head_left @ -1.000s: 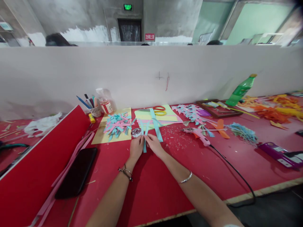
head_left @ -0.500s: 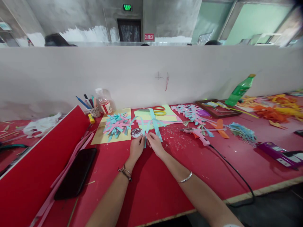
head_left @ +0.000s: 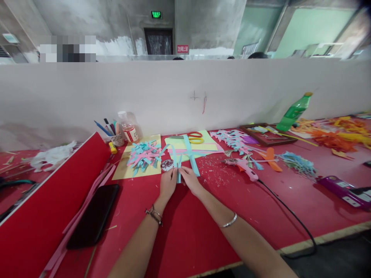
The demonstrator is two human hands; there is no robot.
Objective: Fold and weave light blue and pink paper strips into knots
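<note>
Over the red table, my left hand pinches a light-blue paper strip between thumb and fingers. My right hand grips the same strip close beside it, the fingertips of both hands almost meeting. Part of the strip arches up and left above the hands, and a pointed end sticks up between them. A second blue strip lies flat just beyond my right hand. Left of my fingers sits a round white piece with a dark pattern, near a heap of pink and blue folded paper pieces on a yellow sheet.
Red-and-yellow scissors rest on pastel paper sheets. To the right lie a pink glue gun with its cord and a purple power strip. A black phone and a slanted red board are at left.
The strip's part that curled out to the right above my hands now shows as a short upright end between them. Both hands stay close together. The view has tilted up slightly.
</note>
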